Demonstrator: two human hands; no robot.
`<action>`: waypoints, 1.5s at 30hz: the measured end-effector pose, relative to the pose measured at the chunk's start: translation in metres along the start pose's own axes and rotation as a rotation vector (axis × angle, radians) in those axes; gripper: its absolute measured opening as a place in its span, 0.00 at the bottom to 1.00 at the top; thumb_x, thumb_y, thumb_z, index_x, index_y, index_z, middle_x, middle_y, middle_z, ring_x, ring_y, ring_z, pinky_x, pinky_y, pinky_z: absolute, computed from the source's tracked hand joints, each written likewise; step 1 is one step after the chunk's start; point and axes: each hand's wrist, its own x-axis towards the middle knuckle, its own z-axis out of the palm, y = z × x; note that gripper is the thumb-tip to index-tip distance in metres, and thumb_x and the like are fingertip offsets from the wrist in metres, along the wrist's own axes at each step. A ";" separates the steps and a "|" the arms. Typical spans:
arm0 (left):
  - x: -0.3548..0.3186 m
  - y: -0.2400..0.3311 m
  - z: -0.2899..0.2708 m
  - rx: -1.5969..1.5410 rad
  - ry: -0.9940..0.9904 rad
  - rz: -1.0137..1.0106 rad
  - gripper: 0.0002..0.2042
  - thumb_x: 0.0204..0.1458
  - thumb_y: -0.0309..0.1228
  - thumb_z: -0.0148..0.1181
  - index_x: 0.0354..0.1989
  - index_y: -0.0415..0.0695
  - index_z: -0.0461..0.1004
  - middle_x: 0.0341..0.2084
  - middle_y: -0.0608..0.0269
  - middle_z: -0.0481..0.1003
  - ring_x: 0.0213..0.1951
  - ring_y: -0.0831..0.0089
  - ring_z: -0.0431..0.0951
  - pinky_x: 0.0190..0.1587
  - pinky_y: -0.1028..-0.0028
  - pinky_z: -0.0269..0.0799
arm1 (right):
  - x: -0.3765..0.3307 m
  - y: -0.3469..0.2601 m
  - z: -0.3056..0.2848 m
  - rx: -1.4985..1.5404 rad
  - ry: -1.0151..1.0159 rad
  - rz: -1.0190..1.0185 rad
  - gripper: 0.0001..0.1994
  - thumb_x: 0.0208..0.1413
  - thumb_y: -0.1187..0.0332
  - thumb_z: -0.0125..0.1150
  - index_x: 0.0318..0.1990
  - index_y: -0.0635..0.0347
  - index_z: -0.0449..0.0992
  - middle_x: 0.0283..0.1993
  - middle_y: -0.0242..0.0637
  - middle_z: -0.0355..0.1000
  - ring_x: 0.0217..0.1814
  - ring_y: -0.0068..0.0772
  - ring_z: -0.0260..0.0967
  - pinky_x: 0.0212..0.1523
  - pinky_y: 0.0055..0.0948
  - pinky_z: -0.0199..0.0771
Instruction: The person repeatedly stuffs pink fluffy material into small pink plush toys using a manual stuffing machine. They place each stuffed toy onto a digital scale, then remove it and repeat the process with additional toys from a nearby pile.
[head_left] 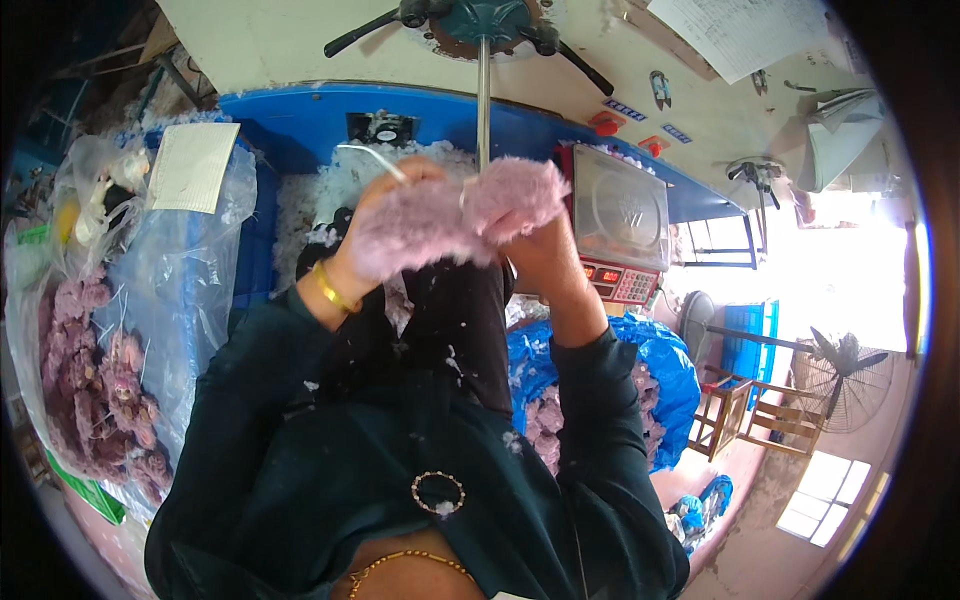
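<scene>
Both my hands hold a pink fuzzy plush piece up against a thin upright metal tube. My left hand, with a gold bangle on its wrist, grips the piece's left part. On the other side, my right hand pinches the right part from below. The tube comes down from a dark green fitting with handles and meets the plush between my hands. Behind the plush lies white stuffing fibre in a blue bin. White fibre flecks cling to my dark sleeves.
A digital scale with a steel pan stands just right of my hands. On the left, a clear plastic bag holds several pink plush pieces, with a paper sheet on it. A blue bag with more pink pieces sits lower right, near a wooden chair and a fan.
</scene>
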 end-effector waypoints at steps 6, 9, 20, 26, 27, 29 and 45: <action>0.054 -0.029 -0.012 -0.073 -0.001 -0.344 0.14 0.56 0.30 0.48 0.49 0.39 0.67 0.45 0.61 0.70 0.45 0.73 0.71 0.49 0.75 0.68 | 0.013 0.020 -0.019 -0.220 0.220 0.248 0.10 0.39 0.74 0.63 0.31 0.62 0.72 0.27 0.39 0.72 0.28 0.31 0.69 0.29 0.31 0.71; 0.070 -0.049 -0.060 0.020 0.112 -0.274 0.16 0.59 0.36 0.48 0.52 0.41 0.65 0.47 0.61 0.69 0.48 0.71 0.70 0.51 0.74 0.66 | 0.049 0.022 0.004 0.065 0.179 0.240 0.19 0.36 0.69 0.69 0.38 0.64 0.70 0.31 0.40 0.72 0.34 0.32 0.72 0.33 0.32 0.72; 0.092 -0.027 -0.023 -0.192 0.067 -0.574 0.26 0.58 0.44 0.48 0.59 0.39 0.60 0.52 0.56 0.68 0.52 0.65 0.69 0.54 0.69 0.66 | 0.130 0.069 0.004 -0.796 0.451 0.221 0.08 0.39 0.66 0.57 0.25 0.60 0.80 0.29 0.42 0.74 0.34 0.43 0.72 0.30 0.35 0.72; 0.063 -0.028 -0.048 -0.165 0.049 -0.564 0.26 0.57 0.42 0.52 0.58 0.38 0.60 0.54 0.56 0.65 0.53 0.65 0.68 0.54 0.68 0.66 | 0.094 0.075 0.021 -0.816 0.395 0.019 0.09 0.38 0.67 0.60 0.24 0.64 0.76 0.28 0.46 0.72 0.33 0.49 0.69 0.37 0.40 0.71; 0.057 -0.032 -0.049 -0.141 -0.038 -0.516 0.26 0.57 0.42 0.52 0.59 0.39 0.60 0.54 0.56 0.65 0.53 0.65 0.68 0.54 0.68 0.66 | 0.082 0.066 0.017 -0.704 0.444 -0.017 0.09 0.39 0.67 0.60 0.25 0.65 0.76 0.29 0.47 0.72 0.34 0.49 0.69 0.38 0.40 0.71; 0.048 -0.036 -0.043 -0.093 -0.224 -0.424 0.26 0.57 0.42 0.53 0.59 0.39 0.60 0.54 0.57 0.65 0.53 0.65 0.68 0.54 0.69 0.65 | 0.062 0.050 0.010 -0.483 0.547 -0.078 0.09 0.43 0.67 0.59 0.29 0.66 0.75 0.30 0.47 0.72 0.35 0.50 0.68 0.40 0.40 0.70; 0.044 0.004 0.041 1.274 0.230 0.362 0.11 0.49 0.28 0.58 0.37 0.40 0.64 0.30 0.46 0.68 0.33 0.47 0.70 0.33 0.60 0.68 | 0.120 0.042 0.022 0.189 0.649 0.521 0.19 0.53 0.56 0.54 0.37 0.68 0.73 0.32 0.54 0.72 0.39 0.54 0.72 0.38 0.40 0.69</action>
